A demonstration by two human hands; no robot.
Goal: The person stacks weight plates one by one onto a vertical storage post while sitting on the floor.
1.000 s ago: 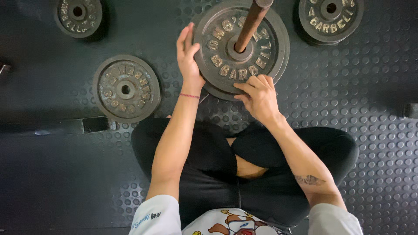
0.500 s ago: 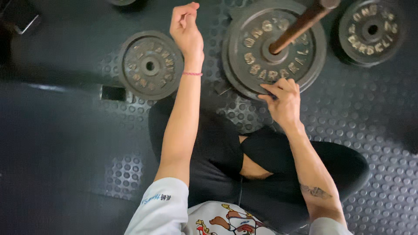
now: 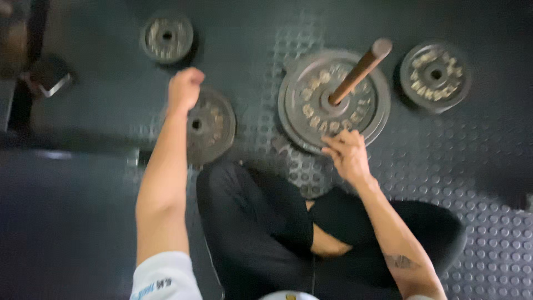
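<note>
- Your right hand [image 3: 348,154] rests on the near rim of the large weight plate [image 3: 311,105]; the fingers are bent and pressed to the metal edge, but the blur hides whether they hook under the rim, so you cannot tell if it is a real grip.
- That large plate lies flat on the studded rubber floor mat [image 3: 488,183], just beyond your right hand, and seems to sit on a second plate of similar size whose rim shows at its left edge.
- A brown wooden-looking bar [image 3: 358,72] stands in the plate's centre hole and leans away from your right hand, up and to the right.
- Your left hand [image 3: 185,89] is curled into a loose fist with nothing in it, held above the far edge of a medium weight plate [image 3: 214,126].
- That medium plate lies flat on the floor under and just to the right of your left wrist; your forearm crosses its left side.
- A small weight plate [image 3: 166,38] lies beyond your left hand, apart from it.
- Another small plate [image 3: 436,75] lies past the large plate, to the right of your right hand and well clear of it.
- Your crossed legs in dark trousers [image 3: 261,222] sit between your two forearms.
</note>
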